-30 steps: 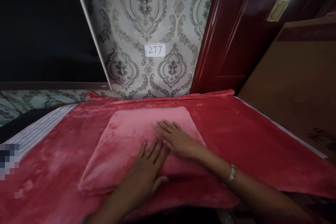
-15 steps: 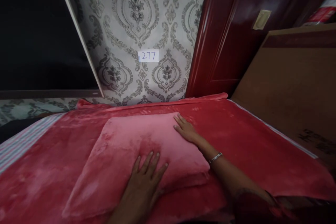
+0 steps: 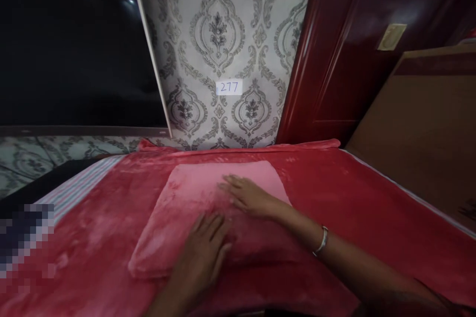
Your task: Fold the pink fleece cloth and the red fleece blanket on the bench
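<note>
From where I stand, the pink blanket (image 3: 197, 190) lies folded into a flat, layered pad near the middle of the red cover (image 3: 357, 218). Both of the person's hands are on top of it. The left hand (image 3: 208, 245) rests palm down on the near part, fingers straight and close together, thumb a little apart; it is open and grips nothing. The right hand (image 3: 251, 197) reaches in from the right, further back, open as well and laid across the pad with its fingers pointing left; they are slightly blurred, and I see nothing held in them. The two hands are near each other without touching. A silvery bracelet (image 3: 322, 241) circles the right wrist.

The cover spreads well past the pad on both sides, its far edge bunched up against the wall (image 3: 219, 62). A striped cloth (image 3: 84, 183) shows at its left. On the wall, a paper label (image 3: 229, 87) reads 277. To the left hangs a dark screen (image 3: 74, 54) with small glints of light; to the right stand a dark red door (image 3: 342, 74) and a cardboard box (image 3: 420, 124).
</note>
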The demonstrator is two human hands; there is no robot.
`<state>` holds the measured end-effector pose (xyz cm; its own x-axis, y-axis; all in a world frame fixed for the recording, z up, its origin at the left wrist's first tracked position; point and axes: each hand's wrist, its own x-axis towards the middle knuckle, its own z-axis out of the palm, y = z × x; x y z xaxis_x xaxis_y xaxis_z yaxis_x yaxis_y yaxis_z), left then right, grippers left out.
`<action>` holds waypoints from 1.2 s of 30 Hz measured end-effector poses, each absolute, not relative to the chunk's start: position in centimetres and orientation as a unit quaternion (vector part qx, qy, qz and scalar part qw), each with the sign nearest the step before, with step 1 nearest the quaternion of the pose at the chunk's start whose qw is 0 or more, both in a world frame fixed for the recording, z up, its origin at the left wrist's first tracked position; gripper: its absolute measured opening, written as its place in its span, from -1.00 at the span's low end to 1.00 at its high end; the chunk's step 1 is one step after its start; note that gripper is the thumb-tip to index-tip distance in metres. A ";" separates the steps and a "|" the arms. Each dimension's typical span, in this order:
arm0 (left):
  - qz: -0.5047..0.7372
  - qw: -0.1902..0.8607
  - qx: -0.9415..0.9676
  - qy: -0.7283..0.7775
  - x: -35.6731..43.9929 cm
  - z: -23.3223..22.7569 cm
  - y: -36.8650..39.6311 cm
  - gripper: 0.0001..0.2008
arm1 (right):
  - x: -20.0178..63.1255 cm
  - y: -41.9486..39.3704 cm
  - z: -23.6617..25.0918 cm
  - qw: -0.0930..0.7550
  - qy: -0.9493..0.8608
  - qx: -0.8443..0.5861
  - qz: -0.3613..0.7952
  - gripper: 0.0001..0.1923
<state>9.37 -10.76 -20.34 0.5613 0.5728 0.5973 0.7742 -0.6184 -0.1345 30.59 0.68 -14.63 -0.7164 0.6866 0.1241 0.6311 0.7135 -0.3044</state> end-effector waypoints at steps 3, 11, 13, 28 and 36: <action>-0.269 0.263 -0.811 -0.448 8.0 -21.0 -10.8 -0.59 | 27.1 0.2 -14.4 0.080 -0.933 -0.315 0.151 -0.39; -0.221 0.252 -0.776 -0.535 7.5 -25.4 -11.0 -0.38 | 26.6 5.2 -17.1 0.077 -0.950 -0.294 0.073 -0.37; -0.218 0.242 -0.777 -0.539 7.2 -25.9 -11.0 -0.37 | 29.2 7.4 -17.6 0.064 -0.918 -0.387 0.058 -0.38; -0.245 0.233 -0.790 -0.512 6.4 -23.4 -11.8 -0.42 | 32.5 9.7 -16.4 0.023 -0.821 -0.564 0.078 -0.37; -0.261 0.265 -0.755 -0.540 3.4 -22.9 -12.9 -0.56 | 20.1 2.6 -15.5 0.060 -0.968 -0.224 0.096 -0.45</action>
<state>3.42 -12.93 -22.94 0.2801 0.6768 0.6808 0.9539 -0.2759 -0.1182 20.11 2.58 -15.51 -0.8924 0.4452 0.0739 0.4221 0.8813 -0.2124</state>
